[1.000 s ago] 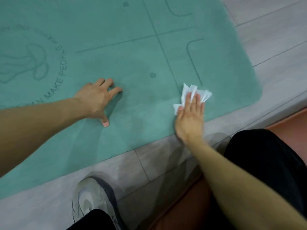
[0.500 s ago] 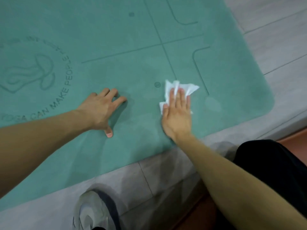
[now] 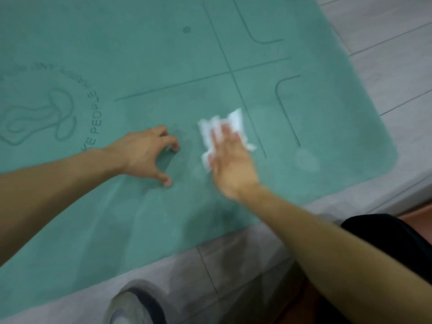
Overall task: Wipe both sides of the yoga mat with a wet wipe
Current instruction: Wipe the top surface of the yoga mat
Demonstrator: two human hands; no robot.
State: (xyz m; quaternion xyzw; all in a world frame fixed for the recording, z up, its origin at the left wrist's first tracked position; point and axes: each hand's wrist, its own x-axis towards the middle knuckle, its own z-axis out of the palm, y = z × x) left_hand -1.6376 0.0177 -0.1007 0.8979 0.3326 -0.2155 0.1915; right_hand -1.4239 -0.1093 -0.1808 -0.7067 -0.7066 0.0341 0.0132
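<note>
A: Entry. Where does the wet wipe [image 3: 222, 129] sit on the yoga mat [image 3: 145, 54]?

B: Flat on the top face, toward the mat's near long edge and closer to its rounded right-hand corner than to the printed logo [image 3: 42, 118]. It lies just left of the lengthwise centre line [image 3: 247, 106] marked on the mat.

A: Right hand [image 3: 230, 160]?

B: Fingers straight and together, palm down, pressing the wipe onto the mat. Not curled round it. The hand is motion-blurred, so finer detail is unclear.

A: Left hand [image 3: 145, 153]?

B: On the mat just left of the wipe, fingers bent with tips touching the surface, thumb planted apart from them. It holds nothing; I judge it is bracing.

A: The relation that matters?

B: The mat's long axis runs left and away from both hands, past the logo. The wipe lies directly beneath the right hand, with the left hand close beside it. Paler round patches show toward the right corner. I judge the unwiped stretch lies leftward, so the bracing hand is in the path of any stroke that way.

A: Progress?

B: Top face in hand; underside apparently not yet reached.
</note>
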